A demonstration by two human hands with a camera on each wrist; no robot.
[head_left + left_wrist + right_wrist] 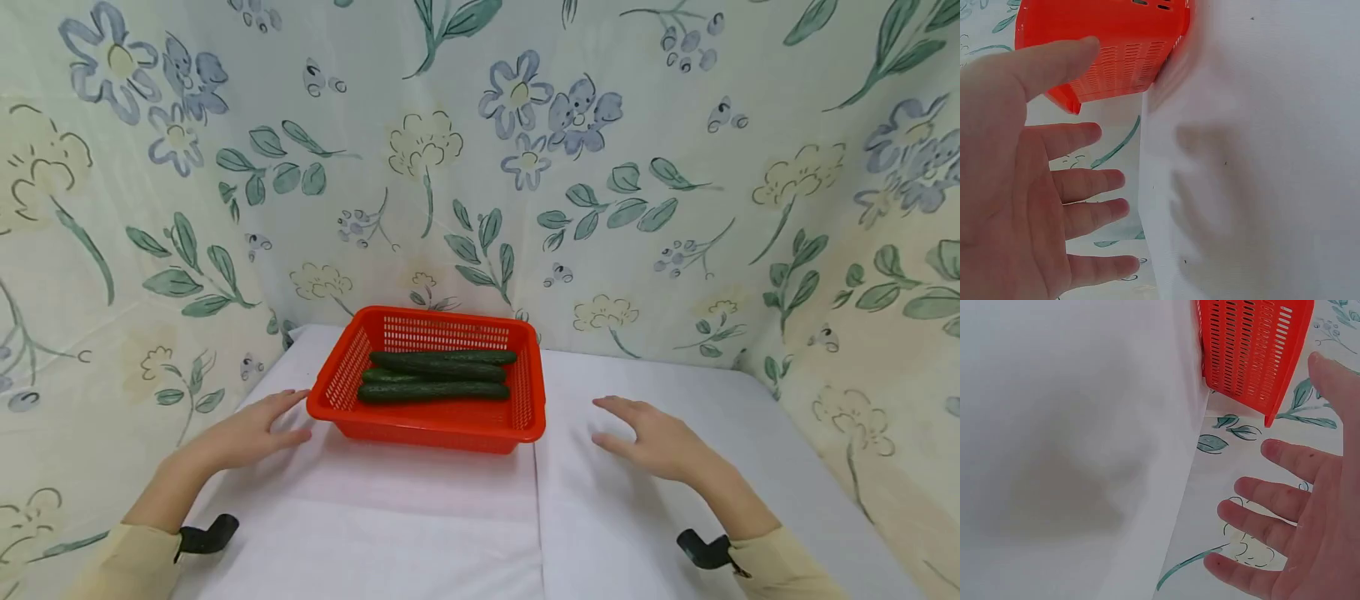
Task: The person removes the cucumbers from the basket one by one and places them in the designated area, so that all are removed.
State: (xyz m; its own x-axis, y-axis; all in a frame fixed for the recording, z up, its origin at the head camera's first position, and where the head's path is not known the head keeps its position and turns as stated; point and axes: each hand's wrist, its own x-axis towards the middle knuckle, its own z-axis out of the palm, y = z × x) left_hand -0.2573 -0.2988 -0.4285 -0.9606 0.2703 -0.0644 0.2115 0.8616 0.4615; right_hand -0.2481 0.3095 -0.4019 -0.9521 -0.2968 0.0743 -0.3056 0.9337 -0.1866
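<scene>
A red plastic basket (427,429) with slotted sides stands on the white-covered table, holding several dark green cucumbers (435,390) laid lengthwise. My left hand (251,429) is at the basket's left side, its fingertips close to the rim in the head view. In the left wrist view the fingers of that hand (1041,169) are spread and straight, with nothing in them. On the other side my right hand (656,437) hovers over the cloth, a gap away from the basket's right wall. Its fingers are spread and empty in the right wrist view, below the basket's slotted wall (1244,350).
A white cloth (420,525) covers the table, with a crease running toward the front. Floral fabric (465,192) hangs behind the table and along both sides. A black strap mount (210,533) sits on the left wrist, another black mount (703,548) on the right.
</scene>
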